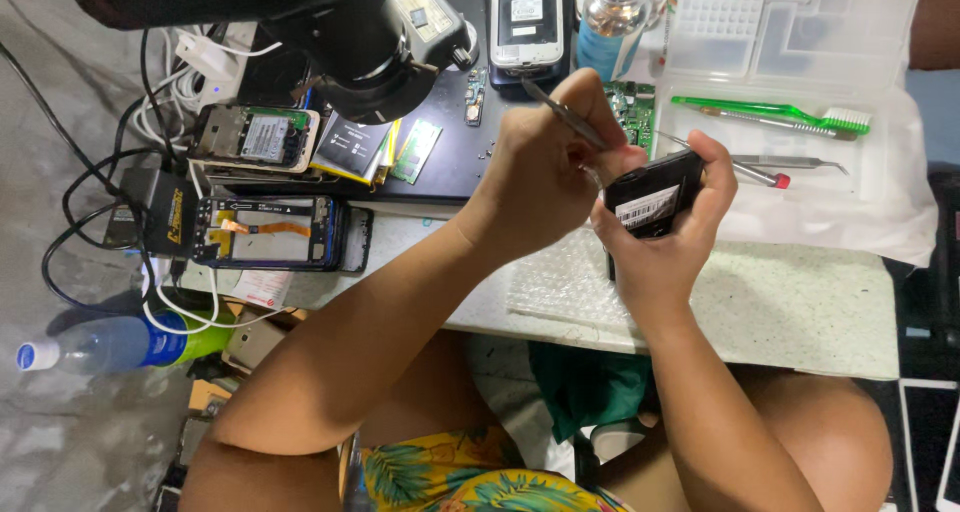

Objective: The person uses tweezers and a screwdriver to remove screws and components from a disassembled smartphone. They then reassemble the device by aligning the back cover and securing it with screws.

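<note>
Here the right hand [660,237] is wrapped around a small black phone [652,197], fingers curled over its far edge and thumb along the near side, holding it tilted above the sheet of bubble wrap [565,287] on the pale table [800,312]. The left hand [545,177] is closed on a thin pair of metal tweezers [560,112], pinching them between thumb and fingers, with the tip brought down to the phone's upper left corner. The step looks like picking or prying at something in the open back of the phone, though the tip itself is hidden behind the fingers, so I cannot tell what it touches. Any further move there would call for a steady grip on the phone and a light, exact touch at that corner. Just beyond the right hand lie a green brush [770,112] and more tweezers on a white cloth; beyond the left, opened phones [265,232] and the black microscope head [365,47].
</note>
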